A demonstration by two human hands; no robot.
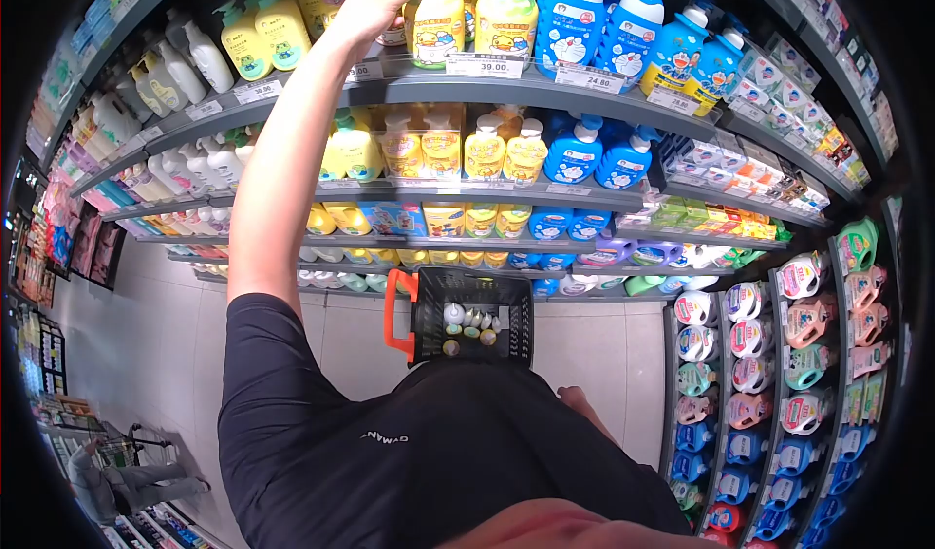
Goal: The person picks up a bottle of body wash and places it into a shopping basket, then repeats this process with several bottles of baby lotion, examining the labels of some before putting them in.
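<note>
My left hand (375, 5) reaches up to the top shelf, its fingers pinched at the white cap of a yellow-and-green pump bottle (438, 25) with a cartoon label. The bottle stands upright on the shelf, beside a matching pump bottle (506, 18). Part of its top is cut off by the frame's edge. Low at my right side, only a bit of my right hand (575, 399) shows past my dark shirt; its fingers cannot be made out. A black shopping basket (521, 330) with an orange handle (392, 310) is in front of my body, holding several small white and round containers.
Shelves (409, 89) curve across the front, packed with bottles; blue bottles (570, 25) stand right of the pump bottles. Detergent racks (723, 383) rise at the right. Pale floor tiles (180, 325) show at the left, where a person (146, 486) is beside a cart.
</note>
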